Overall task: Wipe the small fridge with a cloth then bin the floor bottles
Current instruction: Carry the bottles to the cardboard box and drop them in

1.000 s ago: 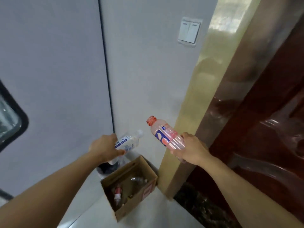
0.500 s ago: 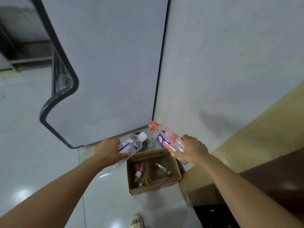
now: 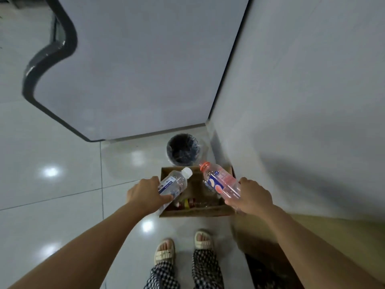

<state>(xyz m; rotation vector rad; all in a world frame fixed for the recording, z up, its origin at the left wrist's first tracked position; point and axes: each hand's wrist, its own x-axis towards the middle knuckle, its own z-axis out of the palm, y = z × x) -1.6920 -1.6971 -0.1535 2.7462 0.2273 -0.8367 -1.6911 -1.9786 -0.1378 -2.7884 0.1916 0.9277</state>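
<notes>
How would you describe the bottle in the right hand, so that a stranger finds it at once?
Find the open cardboard box on the floor. Above its right side, the right hand grips a clear bottle. Unlike the white-capped bottle opposite, it has an orange cap.

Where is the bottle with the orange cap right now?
In the head view, right of centre: the right hand holds the orange-capped bottle above the cardboard box.

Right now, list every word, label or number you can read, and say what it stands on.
Nothing reads clearly.
White-capped bottle in the left hand: blue and white label, print too blurred.
Orange-capped bottle in the right hand: blue and pink label, too blurred.
Bottles in the cardboard box: too small.
</notes>
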